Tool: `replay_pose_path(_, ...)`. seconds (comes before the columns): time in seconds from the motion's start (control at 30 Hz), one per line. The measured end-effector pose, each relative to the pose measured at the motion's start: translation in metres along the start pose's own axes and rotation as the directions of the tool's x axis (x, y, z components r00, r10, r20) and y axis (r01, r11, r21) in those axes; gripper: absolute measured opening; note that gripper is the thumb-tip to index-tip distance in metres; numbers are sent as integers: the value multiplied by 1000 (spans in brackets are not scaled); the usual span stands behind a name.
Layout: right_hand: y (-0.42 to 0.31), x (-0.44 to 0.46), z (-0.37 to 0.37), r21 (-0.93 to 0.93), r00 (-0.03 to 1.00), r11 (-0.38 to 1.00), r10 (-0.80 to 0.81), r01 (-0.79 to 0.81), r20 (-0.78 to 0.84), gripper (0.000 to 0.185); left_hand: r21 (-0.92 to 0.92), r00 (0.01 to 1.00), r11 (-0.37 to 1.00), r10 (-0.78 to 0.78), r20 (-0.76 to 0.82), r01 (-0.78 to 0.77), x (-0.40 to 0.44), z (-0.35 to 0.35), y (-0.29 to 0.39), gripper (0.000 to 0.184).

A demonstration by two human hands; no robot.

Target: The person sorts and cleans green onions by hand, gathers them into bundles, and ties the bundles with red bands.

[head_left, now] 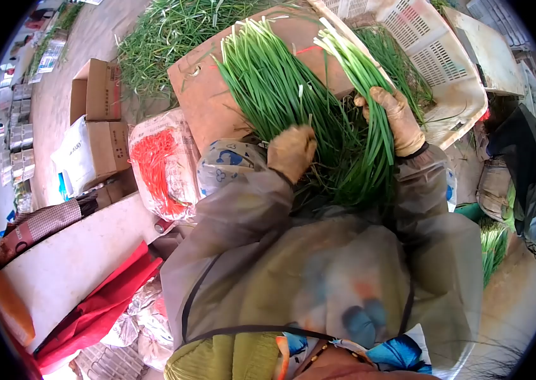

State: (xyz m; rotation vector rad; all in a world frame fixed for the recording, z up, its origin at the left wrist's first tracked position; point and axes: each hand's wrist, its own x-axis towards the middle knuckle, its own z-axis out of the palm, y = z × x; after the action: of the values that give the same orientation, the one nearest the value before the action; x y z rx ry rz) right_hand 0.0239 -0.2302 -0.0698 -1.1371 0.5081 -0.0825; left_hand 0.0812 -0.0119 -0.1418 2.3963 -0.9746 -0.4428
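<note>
A large pile of long green stalks with pale ends (268, 76) lies on a brown board (201, 88). My left hand (291, 152), in a tan glove, is closed at the near left edge of this pile; what its fingers hold, if anything, is hidden. My right hand (398, 120), also gloved, is wrapped round a separate bunch of green stalks (369, 95). The bunch's white ends point up and away to the left, and its leaves hang down towards my lap. Loose, darker leaves lie between my two hands.
A white plastic crate (464, 104) with greens stands at the right. Red ties (154, 164) lie on a wrapped package at the left, near cardboard boxes (106, 149). More greens (166, 38) are heaped on the floor behind the board.
</note>
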Motion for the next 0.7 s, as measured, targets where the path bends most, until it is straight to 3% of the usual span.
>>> replay_pose_path(0.03,-1,0,4,29,1000,1000,1,-1,23,51,92,985,996,28,-172,-12,11,0,2,36)
replay_pose_path(0.07,-2,1,9,26,999,1000,-13,12,42,47,122,938,991,93,-334,-55,24,11,-8,54)
replay_pose_path(0.1,-5,0,17,-21,1000,1000,-17,17,15,45,201,966,974,-54,-254,108,33,18,-8,64)
replay_pose_path(0.17,-4,3,21,-34,999,999,16,-15,42,46,268,909,961,45,-414,75,49,28,-10,66)
replay_pose_path(0.23,-7,2,30,2,1000,1000,4,-4,24,44,306,981,951,104,-162,-51,56,49,-10,60)
replay_pose_path(0.27,-11,3,33,-31,1000,999,-19,19,24,43,375,985,911,170,33,-170,53,66,-5,47)
replay_pose_path(0.3,-14,4,36,-61,999,997,-40,41,25,41,380,935,894,104,338,-237,46,79,10,33)
replay_pose_path(0.37,-18,11,37,-104,998,993,-42,47,50,35,268,827,890,182,532,-368,22,98,26,37)
replay_pose_path(0.5,-31,37,65,-57,997,998,-37,40,62,31,-54,739,854,477,476,-517,-17,88,31,44)
replay_pose_path(0.57,-40,52,82,-35,994,997,-67,70,90,28,-113,741,814,569,358,-570,-26,51,9,48)
replay_pose_path(0.6,-47,57,89,-33,987,998,-49,55,151,34,-126,741,801,592,316,-586,-33,32,-1,50)
replay_pose_path(0.67,-47,76,103,-17,967,996,-80,87,242,41,-116,750,825,554,362,-554,-39,-24,-23,55)
replay_pose_path(0.7,-41,87,110,-9,987,1000,4,-3,163,39,-103,742,923,362,564,-372,-44,-55,-21,50)
